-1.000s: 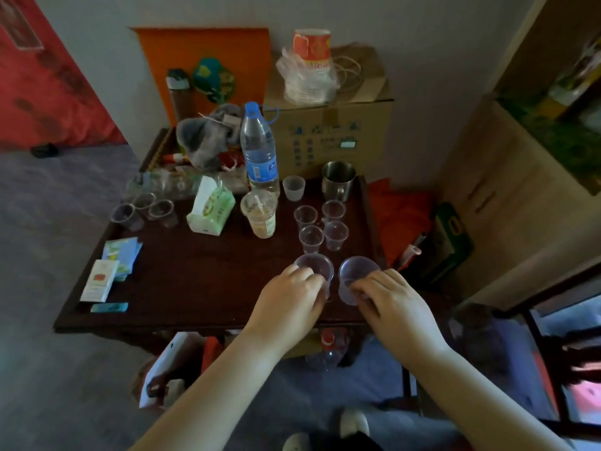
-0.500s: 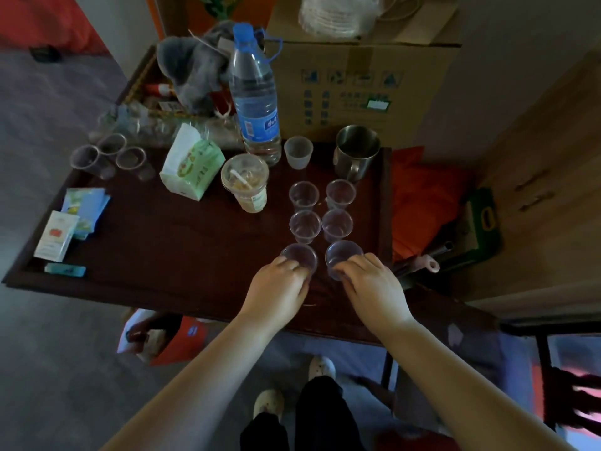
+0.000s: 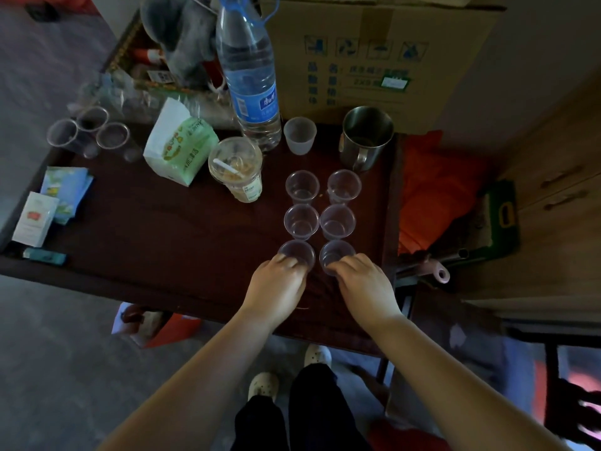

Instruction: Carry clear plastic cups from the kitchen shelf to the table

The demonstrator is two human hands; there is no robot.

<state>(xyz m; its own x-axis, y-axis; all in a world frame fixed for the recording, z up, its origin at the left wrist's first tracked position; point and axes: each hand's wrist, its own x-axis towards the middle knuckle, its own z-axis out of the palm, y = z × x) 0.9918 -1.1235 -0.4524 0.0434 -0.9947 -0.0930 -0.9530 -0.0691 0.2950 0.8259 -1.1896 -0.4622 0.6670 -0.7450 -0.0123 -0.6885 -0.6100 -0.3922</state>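
Several clear plastic cups stand upright in two columns on the dark wooden table (image 3: 169, 242). My left hand (image 3: 276, 284) is closed around the nearest left cup (image 3: 297, 252). My right hand (image 3: 364, 284) grips the nearest right cup (image 3: 335, 253). Both cups rest on the tabletop, close behind the middle pair (image 3: 320, 221). A further pair (image 3: 322, 187) stands beyond them. Three more clear cups (image 3: 87, 131) lie at the table's far left corner.
A water bottle (image 3: 250, 70), a lidded drink cup (image 3: 235, 167), a green tissue pack (image 3: 182, 144), a frosted cup (image 3: 300, 135) and a steel mug (image 3: 366, 136) crowd the back. A cardboard box (image 3: 374, 56) stands behind. Cards (image 3: 48, 203) lie left. An orange cloth (image 3: 435, 190) and cabinet are right.
The view has moved closer and tilted down over the table. Both hands have brought their cups forward and down onto the tabletop, right behind the other pairs.
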